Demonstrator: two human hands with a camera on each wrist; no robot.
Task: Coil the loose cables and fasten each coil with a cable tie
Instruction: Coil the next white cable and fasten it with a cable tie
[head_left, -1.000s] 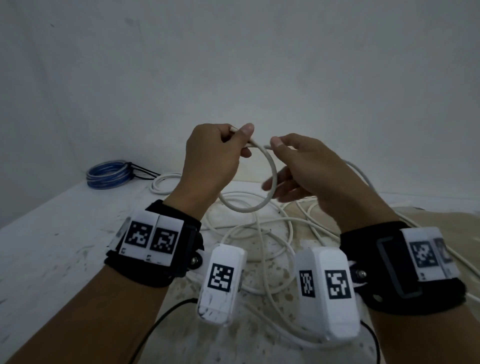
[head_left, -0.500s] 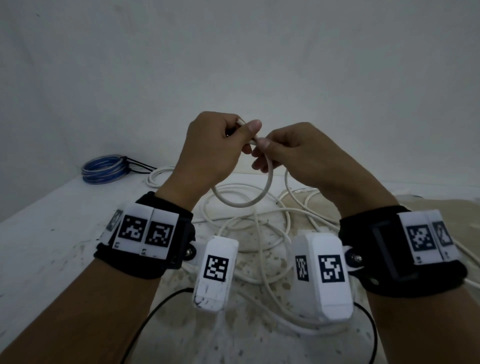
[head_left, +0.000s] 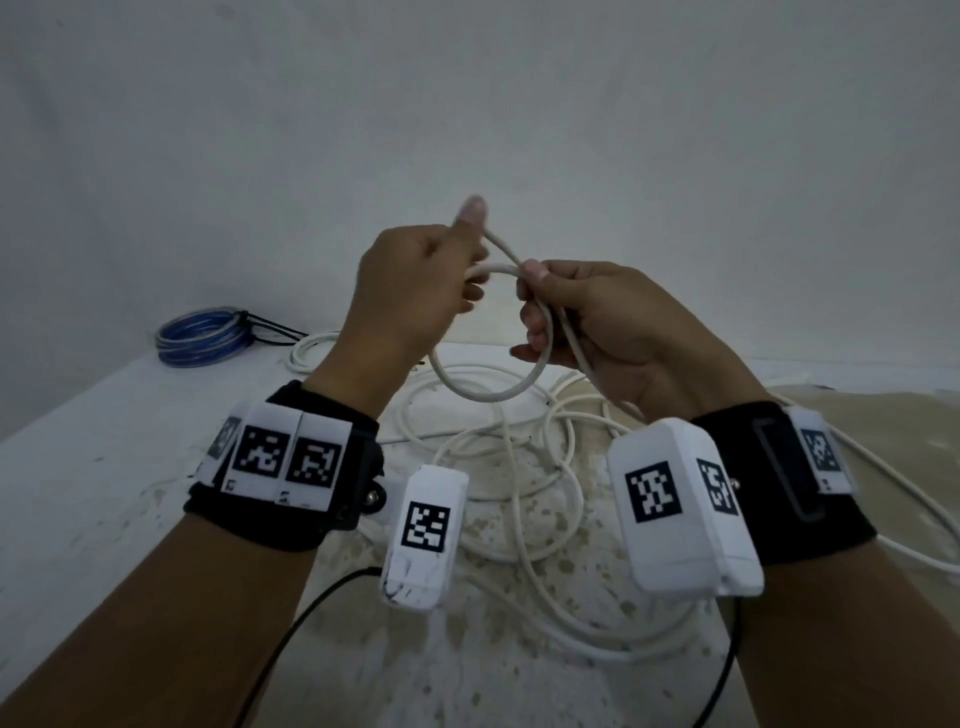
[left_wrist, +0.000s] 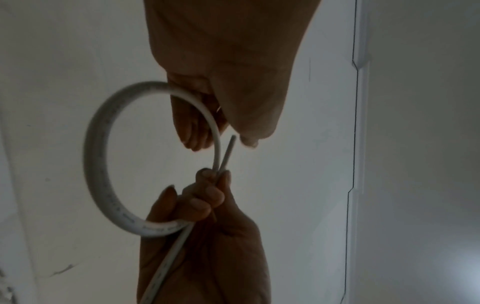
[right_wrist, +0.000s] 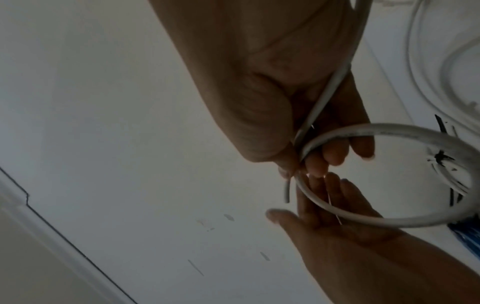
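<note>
A white cable (head_left: 488, 395) forms one small loop held up between my hands over the table. My right hand (head_left: 530, 283) pinches the spot where the loop crosses itself, thumb on top, and the rest of the cable runs down through its palm. The short free end (left_wrist: 228, 152) sticks out past that pinch toward my left thumb (head_left: 470, 210), which is lifted off the cable. My left hand (head_left: 470, 254) has its fingers (right_wrist: 324, 201) fairly straight, and the loop (right_wrist: 363, 220) lies across them. In the left wrist view the loop (left_wrist: 96, 154) hangs left of both hands.
Loose white cable (head_left: 519, 483) sprawls over the stained white table (head_left: 104, 467) under my hands and trails off to the right. A blue coil (head_left: 202, 335) bound with a black tie lies at the back left, with a white coil (head_left: 311, 353) beside it. A wall rises close behind.
Both hands rose. My right hand moved in and pinched the loop's crossing. My left thumb lifted off the cable.
</note>
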